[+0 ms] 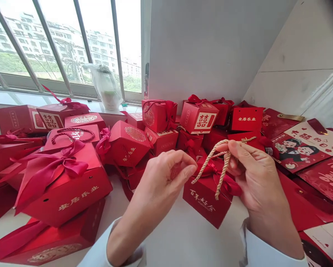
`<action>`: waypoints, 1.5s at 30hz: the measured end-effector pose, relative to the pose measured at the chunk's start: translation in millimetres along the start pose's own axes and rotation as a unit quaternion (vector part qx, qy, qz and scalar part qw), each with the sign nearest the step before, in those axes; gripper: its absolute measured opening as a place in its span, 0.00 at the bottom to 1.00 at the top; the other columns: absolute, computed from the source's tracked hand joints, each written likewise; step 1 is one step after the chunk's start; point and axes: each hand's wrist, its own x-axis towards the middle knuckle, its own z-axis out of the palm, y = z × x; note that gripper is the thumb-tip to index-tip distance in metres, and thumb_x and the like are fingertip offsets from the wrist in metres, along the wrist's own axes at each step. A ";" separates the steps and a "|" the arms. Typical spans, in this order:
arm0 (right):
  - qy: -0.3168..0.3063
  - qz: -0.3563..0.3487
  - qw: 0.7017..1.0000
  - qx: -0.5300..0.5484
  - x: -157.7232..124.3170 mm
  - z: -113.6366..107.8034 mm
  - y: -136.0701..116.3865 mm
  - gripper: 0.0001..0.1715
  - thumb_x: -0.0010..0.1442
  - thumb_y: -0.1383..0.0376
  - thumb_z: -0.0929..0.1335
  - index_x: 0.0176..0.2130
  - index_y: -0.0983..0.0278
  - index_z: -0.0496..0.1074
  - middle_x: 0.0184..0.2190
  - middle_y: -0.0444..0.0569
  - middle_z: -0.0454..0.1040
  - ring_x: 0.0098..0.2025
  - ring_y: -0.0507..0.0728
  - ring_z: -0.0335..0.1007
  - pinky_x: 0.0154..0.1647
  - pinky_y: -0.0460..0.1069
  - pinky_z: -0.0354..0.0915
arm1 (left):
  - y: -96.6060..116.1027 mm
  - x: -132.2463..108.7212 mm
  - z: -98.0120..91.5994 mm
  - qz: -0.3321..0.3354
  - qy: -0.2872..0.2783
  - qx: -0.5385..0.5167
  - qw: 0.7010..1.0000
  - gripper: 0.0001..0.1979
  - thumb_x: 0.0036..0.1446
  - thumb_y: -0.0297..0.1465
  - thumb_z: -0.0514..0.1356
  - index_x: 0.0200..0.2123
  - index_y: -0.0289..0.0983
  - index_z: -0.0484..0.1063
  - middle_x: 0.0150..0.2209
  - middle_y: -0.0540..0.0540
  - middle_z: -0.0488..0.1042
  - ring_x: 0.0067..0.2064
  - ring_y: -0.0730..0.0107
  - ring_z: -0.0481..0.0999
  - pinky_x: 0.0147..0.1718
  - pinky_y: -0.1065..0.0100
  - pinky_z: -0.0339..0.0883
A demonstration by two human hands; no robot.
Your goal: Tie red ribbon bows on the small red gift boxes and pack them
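My right hand [249,174] pinches a gold twisted cord [224,174] near its upper bend, and both cord ends hang down. Below the cord is a small red box [206,200] with gold lettering and a red ribbon bow [231,184]. A red and white cord [219,154] passes between the fingers of my right hand. My left hand [166,178] is left of the gold cord, its thumb and index fingertip brought together at the box's upper left. Whatever may be between those fingertips is too small to make out.
Many red gift boxes with ribbons, such as a large one [69,193], crowd the left and back. Red bags with printed figures [296,148] lie at the right. A plastic-wrapped cup [109,92] stands on the sill by the barred window.
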 end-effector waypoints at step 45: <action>-0.238 0.120 0.954 -0.140 -6.6 8.3 -2.4 0.16 0.52 0.53 0.71 0.26 0.64 0.73 0.22 0.41 0.64 0.23 0.48 0.57 0.21 0.43 0.56 | -7.6 1.1 -11.4 -0.002 -0.085 -0.057 0.995 0.11 0.57 0.36 0.57 0.38 0.36 0.75 0.27 0.52 0.74 0.26 0.77 0.69 0.22 0.77 0.60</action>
